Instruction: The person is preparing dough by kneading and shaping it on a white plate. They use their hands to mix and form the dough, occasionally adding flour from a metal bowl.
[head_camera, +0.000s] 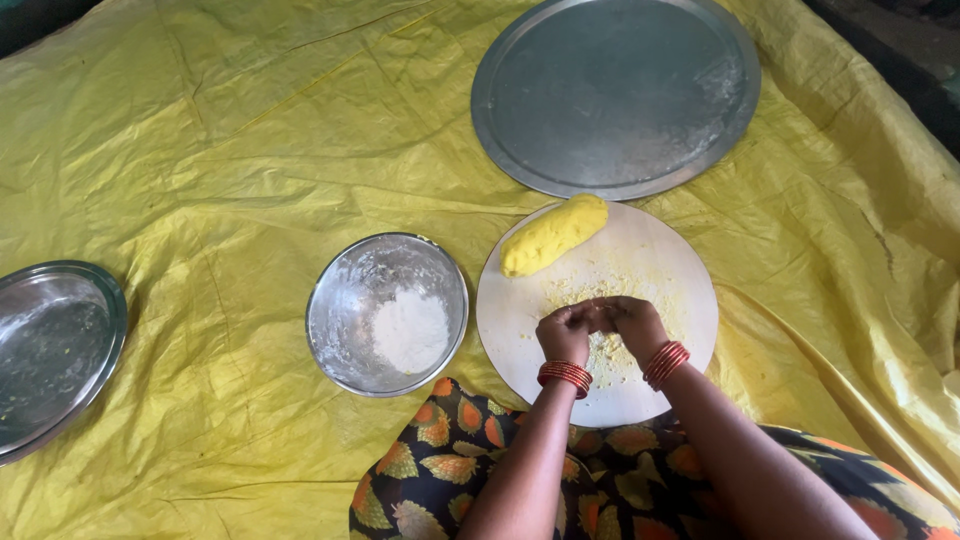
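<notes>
My left hand (564, 331) and my right hand (632, 321) are pressed together, fingers curled, over a round pale board (680, 275). Whatever lies between the fingers is hidden; yellow crumbs of dough (606, 358) lie on the board just under them. A yellow log of dough (553, 235) rests at the far left edge of the board, apart from both hands. Red bangles ring both wrists.
A steel bowl (345, 300) with white flour (410, 330) stands left of the board. A large steel platter (615, 95) lies beyond it. Another steel plate (55, 350) sits at the far left. A yellow plastic sheet (200, 150) covers the ground. My patterned clothing (440, 470) is at the bottom.
</notes>
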